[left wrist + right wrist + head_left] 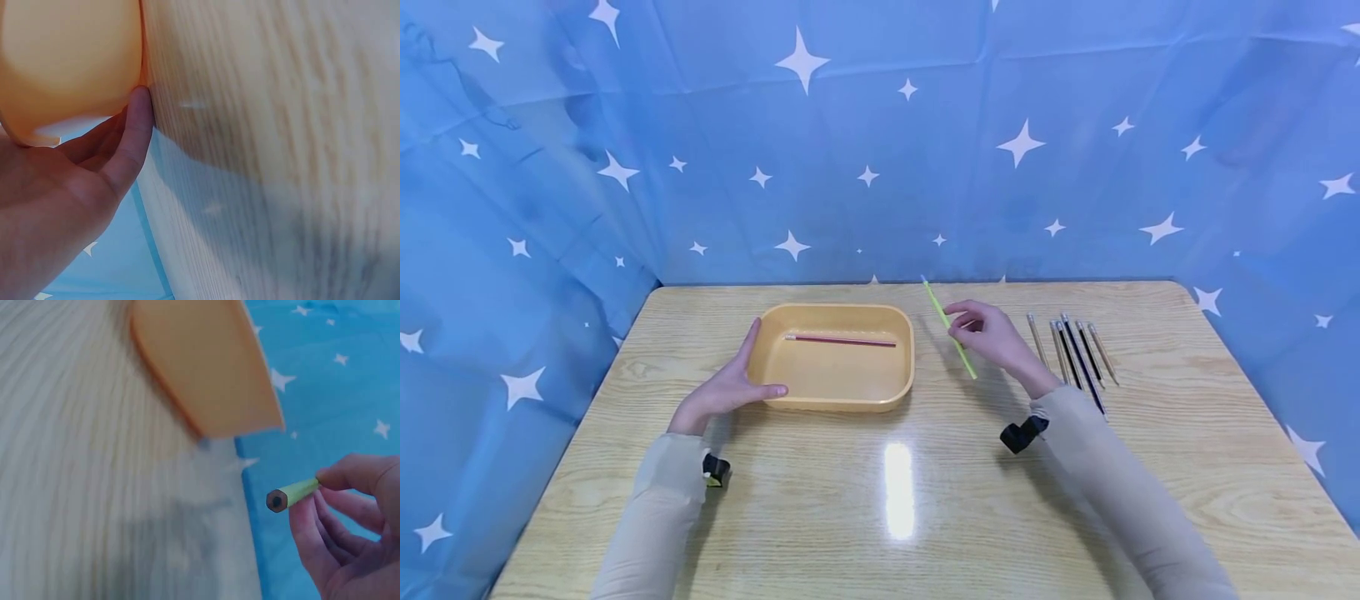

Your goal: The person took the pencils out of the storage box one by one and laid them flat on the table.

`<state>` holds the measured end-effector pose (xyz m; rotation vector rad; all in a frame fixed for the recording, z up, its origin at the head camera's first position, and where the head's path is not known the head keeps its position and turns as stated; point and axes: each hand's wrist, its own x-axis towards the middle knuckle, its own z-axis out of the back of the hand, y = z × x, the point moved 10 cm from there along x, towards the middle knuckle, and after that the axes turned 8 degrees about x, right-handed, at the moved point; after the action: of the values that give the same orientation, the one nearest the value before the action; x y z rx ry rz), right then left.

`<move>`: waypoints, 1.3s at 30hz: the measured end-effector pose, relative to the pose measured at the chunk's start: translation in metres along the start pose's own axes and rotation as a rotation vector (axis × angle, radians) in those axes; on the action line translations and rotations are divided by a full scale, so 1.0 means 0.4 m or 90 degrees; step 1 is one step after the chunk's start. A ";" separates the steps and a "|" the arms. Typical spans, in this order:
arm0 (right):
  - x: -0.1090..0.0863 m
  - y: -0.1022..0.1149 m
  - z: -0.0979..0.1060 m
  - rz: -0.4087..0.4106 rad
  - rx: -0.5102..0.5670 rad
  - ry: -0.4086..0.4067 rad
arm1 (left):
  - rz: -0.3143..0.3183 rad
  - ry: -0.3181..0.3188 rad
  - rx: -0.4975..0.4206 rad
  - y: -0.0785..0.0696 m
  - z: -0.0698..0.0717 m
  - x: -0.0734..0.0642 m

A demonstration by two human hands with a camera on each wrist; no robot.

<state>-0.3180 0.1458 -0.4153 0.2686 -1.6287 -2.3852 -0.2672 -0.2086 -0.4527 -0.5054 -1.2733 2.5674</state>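
Observation:
My right hand [988,333] pinches a yellow-green pencil [951,328] between thumb and fingers, held tilted above the table. Its flat, unsharpened end [277,500] faces the camera in the right wrist view. To the left stands a shallow orange plastic tray [831,404] with a dark red pencil [842,340] lying in it. My left hand [727,388] rests against the tray's left near corner, its thumb at the near rim and its fingers stretched along the left side. In the left wrist view, a fingertip [140,100] touches the tray's outer wall low down, by the table.
Several pencils, black [1083,367] and brownish [1103,353], lie side by side on the wooden table [985,517], to the right of my right hand. A blue cloth with white stars [925,167] hangs behind the table and along its sides.

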 end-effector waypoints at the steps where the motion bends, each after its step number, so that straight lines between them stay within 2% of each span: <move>1: -0.007 -0.008 0.008 -0.002 -0.002 -0.001 | 0.000 0.000 0.002 0.000 0.000 -0.001; 17: -0.107 -0.127 0.123 -0.081 -0.191 -0.011 | -0.002 0.002 0.010 0.005 0.003 0.004; 26: -0.137 -0.138 0.172 -0.081 -0.227 -0.029 | 0.006 0.002 0.012 0.008 0.005 0.002; 39: -0.151 -0.134 0.193 -0.052 -0.257 -0.055 | 0.003 0.000 0.007 0.008 0.004 0.002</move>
<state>-0.2871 0.2511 -0.4365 0.1609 -1.1465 -2.7500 -0.2689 -0.2112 -0.4546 -0.5061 -1.2583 2.5771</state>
